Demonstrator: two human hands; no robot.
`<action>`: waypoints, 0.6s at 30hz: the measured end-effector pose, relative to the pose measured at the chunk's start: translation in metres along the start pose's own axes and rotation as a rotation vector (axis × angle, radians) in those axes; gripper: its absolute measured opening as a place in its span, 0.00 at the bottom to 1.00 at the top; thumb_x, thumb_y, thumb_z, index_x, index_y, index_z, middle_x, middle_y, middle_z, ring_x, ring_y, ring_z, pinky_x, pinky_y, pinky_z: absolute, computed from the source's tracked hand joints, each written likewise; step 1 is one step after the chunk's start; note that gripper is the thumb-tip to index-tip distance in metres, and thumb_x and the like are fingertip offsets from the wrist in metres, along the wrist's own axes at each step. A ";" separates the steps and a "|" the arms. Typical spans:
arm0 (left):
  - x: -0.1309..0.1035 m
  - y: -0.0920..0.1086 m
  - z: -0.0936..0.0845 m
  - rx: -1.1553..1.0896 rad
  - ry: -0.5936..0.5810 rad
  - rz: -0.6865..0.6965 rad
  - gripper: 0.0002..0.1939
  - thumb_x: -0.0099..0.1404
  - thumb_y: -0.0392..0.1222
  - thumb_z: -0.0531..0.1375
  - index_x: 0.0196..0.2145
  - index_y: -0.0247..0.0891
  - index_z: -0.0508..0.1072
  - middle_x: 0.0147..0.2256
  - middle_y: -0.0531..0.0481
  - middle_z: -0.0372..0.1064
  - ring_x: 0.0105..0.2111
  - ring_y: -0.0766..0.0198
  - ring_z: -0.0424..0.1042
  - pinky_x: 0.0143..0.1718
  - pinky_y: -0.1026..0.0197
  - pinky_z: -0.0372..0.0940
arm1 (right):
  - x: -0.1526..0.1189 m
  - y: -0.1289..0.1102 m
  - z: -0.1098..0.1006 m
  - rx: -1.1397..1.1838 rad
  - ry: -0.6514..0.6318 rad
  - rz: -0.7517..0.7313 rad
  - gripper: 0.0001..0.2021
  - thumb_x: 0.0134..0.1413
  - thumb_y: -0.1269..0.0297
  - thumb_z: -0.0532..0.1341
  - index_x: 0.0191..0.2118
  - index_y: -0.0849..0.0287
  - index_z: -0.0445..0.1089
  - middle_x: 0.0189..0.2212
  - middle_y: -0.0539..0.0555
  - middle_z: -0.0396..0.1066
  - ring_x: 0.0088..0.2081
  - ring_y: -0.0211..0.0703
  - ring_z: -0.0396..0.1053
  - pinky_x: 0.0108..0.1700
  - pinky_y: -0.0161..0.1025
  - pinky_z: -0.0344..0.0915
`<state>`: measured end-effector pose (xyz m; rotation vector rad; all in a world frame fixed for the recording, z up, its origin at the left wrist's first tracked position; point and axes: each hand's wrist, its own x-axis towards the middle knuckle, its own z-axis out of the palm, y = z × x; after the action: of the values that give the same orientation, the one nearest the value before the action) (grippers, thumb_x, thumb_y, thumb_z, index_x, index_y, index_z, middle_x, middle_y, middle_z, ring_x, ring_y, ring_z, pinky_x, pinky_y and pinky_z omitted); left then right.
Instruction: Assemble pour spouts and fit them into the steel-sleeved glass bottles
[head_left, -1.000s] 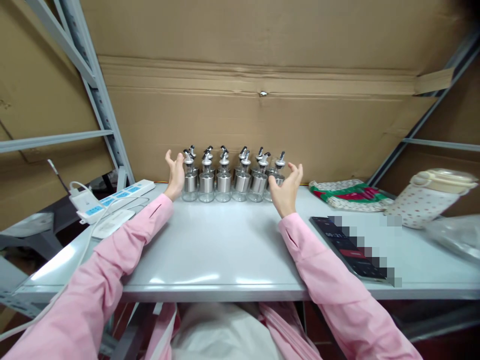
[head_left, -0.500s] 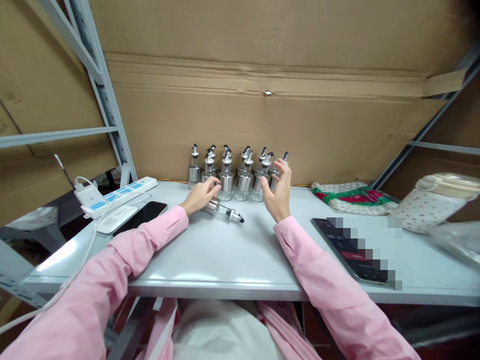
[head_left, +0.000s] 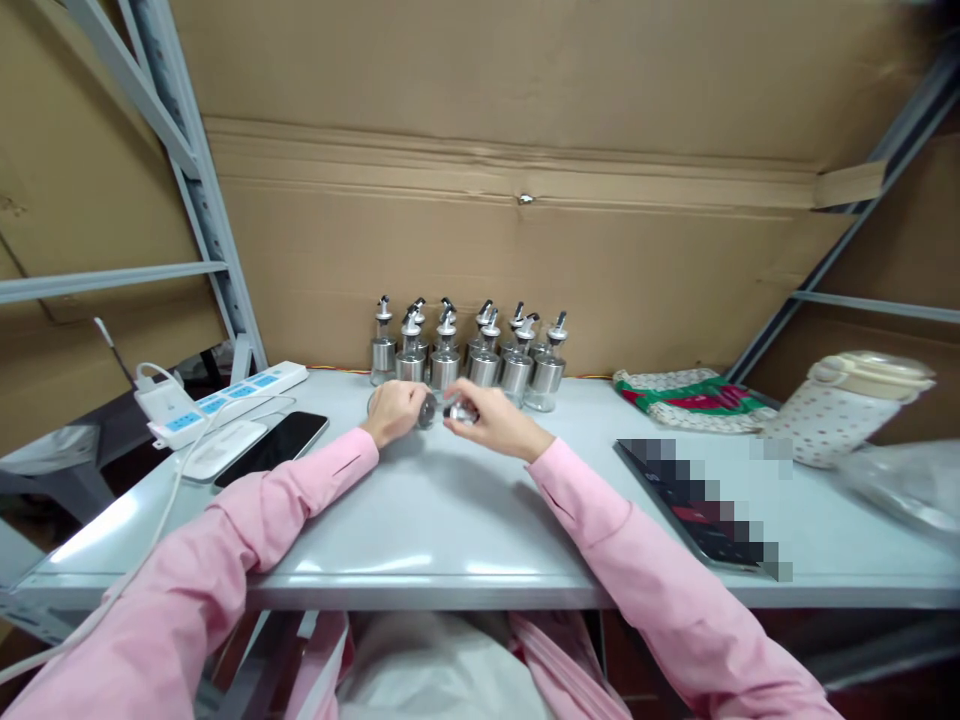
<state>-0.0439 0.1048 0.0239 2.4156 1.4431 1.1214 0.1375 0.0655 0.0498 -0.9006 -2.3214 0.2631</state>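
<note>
head view: left hand (head_left: 395, 412) grips bottle (head_left: 427, 411), right hand (head_left: 495, 418) shiny top (head_left: 460, 411).

And the left hand (head_left: 394, 412) has swung in from the left end of the front row (head_left: 445, 372), a bottle (head_left: 427, 411) now in its grip; that end of the row has lost its front piece, so the bottle behind (head_left: 383, 352) stands exposed. Here's the right hand (head_left: 491, 418) too, across from the right end, no longer spread wide: its fingers have closed around a shiny piece (head_left: 460, 411) just beside the left hand's glass, though whether the two are joined I can't tell. The right-end bottle (head_left: 547, 374) shows clear of that hand, and the dark phone (head_left: 274, 450), covered a second ago, is in sight.
</note>
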 end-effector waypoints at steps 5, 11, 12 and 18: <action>0.003 0.013 0.002 -0.361 0.119 -0.129 0.21 0.59 0.43 0.44 0.20 0.35 0.71 0.18 0.50 0.66 0.26 0.62 0.66 0.28 0.63 0.58 | 0.015 -0.019 -0.007 0.091 0.408 0.003 0.09 0.43 0.63 0.60 0.33 0.58 0.62 0.27 0.48 0.64 0.22 0.32 0.57 0.27 0.32 0.57; 0.001 0.028 0.021 -0.585 0.162 -0.204 0.24 0.62 0.44 0.38 0.21 0.34 0.67 0.20 0.50 0.66 0.27 0.63 0.67 0.27 0.64 0.62 | 0.023 -0.032 0.017 0.300 0.657 0.120 0.14 0.43 0.62 0.61 0.36 0.56 0.57 0.27 0.47 0.63 0.25 0.35 0.61 0.30 0.34 0.59; 0.000 0.032 0.023 -0.659 0.168 -0.209 0.23 0.63 0.45 0.38 0.23 0.34 0.68 0.22 0.50 0.67 0.29 0.63 0.67 0.29 0.64 0.63 | 0.024 -0.035 0.020 0.351 0.692 0.137 0.15 0.44 0.61 0.61 0.38 0.56 0.55 0.27 0.47 0.64 0.27 0.36 0.63 0.33 0.35 0.61; -0.012 0.050 0.027 -0.957 0.127 -0.368 0.16 0.62 0.45 0.41 0.25 0.36 0.63 0.23 0.52 0.65 0.31 0.64 0.67 0.32 0.64 0.65 | 0.026 -0.045 0.025 0.563 0.647 0.155 0.17 0.47 0.62 0.60 0.39 0.53 0.50 0.24 0.44 0.61 0.24 0.36 0.64 0.32 0.37 0.63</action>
<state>0.0057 0.0752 0.0202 1.3866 0.9594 1.4281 0.0832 0.0500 0.0606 -0.7322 -1.4720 0.5617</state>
